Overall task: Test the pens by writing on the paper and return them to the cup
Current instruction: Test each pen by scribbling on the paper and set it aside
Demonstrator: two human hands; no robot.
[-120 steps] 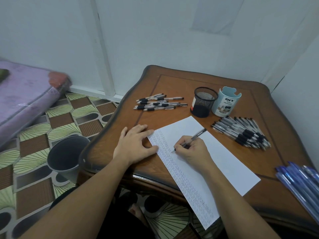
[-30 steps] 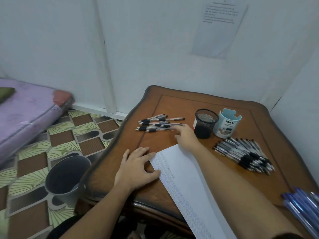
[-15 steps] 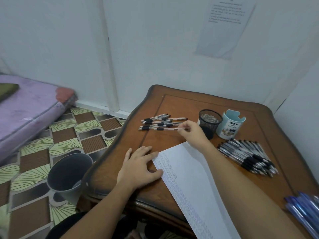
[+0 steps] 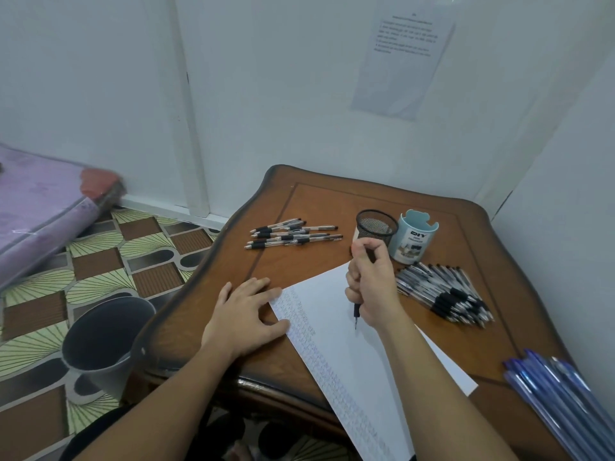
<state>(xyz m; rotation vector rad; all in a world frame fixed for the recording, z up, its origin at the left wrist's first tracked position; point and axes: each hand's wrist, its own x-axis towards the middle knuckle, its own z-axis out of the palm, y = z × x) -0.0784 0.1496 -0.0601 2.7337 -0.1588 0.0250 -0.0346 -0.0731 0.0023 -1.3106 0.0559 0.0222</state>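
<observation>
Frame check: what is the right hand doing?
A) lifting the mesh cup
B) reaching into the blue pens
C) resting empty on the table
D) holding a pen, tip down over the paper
D: the right hand is curled round a pen whose tip points down at the paper.

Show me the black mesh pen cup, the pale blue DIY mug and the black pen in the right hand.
black mesh pen cup (image 4: 382,228): head view, front mesh wall.
pale blue DIY mug (image 4: 414,243): head view, labelled front wall.
black pen (image 4: 356,311): head view, lower barrel below the right hand (image 4: 372,287).
</observation>
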